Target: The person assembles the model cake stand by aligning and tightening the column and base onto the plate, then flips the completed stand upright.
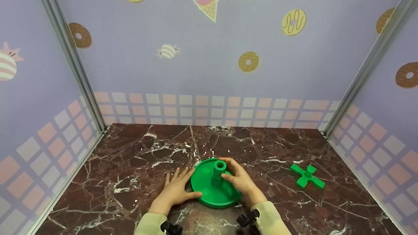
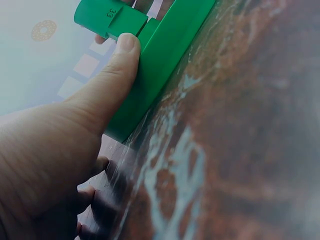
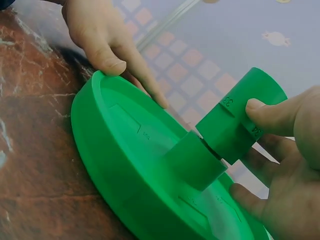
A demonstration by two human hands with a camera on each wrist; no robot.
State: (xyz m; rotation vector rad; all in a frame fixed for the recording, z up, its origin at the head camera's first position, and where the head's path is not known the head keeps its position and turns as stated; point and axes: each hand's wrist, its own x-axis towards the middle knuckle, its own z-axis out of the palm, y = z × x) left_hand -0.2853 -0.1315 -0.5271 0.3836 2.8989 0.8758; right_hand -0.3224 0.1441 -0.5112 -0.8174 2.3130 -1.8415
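Both hands are at work on green parts, well apart from each other across a round green dish. On the left, the left hand holds nothing in its grip: its fingers are spread and nearly straight, pointing toward the far side, while its thumb rests on the near left part of the dish's rim. A pale sleeve and a black strap show at that wrist.

The dish sits on the near middle of a dark red, white-veined table. A short post rises from its floor, and above it stands a hollow green tube, stamped 33 and 34; the right wrist view shows a narrow dark gap along part of their meeting ends. On the right, the right hand pinches the tube between its thumb and fingers.

Farther right, well apart from that hand, a four-armed green cross with a round central stub lies on the table. Beyond it stands the right wall, patterned with doughnuts and tiles.
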